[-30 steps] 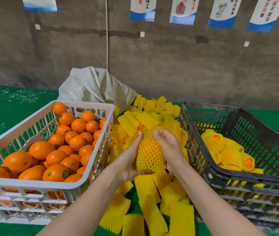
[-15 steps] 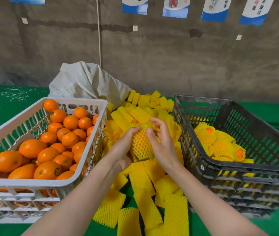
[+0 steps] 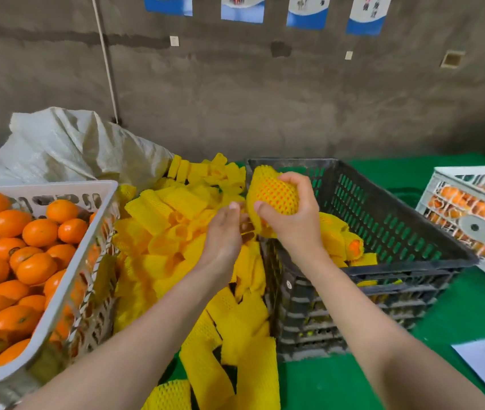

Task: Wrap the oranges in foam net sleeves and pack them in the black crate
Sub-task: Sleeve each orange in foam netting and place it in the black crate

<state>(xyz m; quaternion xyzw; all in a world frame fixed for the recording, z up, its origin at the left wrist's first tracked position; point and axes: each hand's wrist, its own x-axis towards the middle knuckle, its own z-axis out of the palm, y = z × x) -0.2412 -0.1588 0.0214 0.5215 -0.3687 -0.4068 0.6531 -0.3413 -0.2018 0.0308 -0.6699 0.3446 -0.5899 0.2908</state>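
Shifted toward 3 o'clock from above the pile of foam sleeves (image 3: 170, 232), the sleeved orange (image 3: 275, 192) is now held over the 9 o'clock rim of the black crate (image 3: 398, 232). The grip of the right hand (image 3: 294, 220) is closed round it, thumb beneath and fingers curled over the top. The left hand (image 3: 225, 235) is set at 8 o'clock of the fruit, against the sleeve's loose end; whether that end is pinched cannot be told. Wrapped oranges (image 3: 350, 244) are seen inside the crate; bare oranges (image 3: 37, 232) are left in the white crate (image 3: 43, 184) at 9 o'clock. The fruit is judged firm and fairly heavy, the net soft and springy. Hold is best taken round the middle, since the open ends may slip off.
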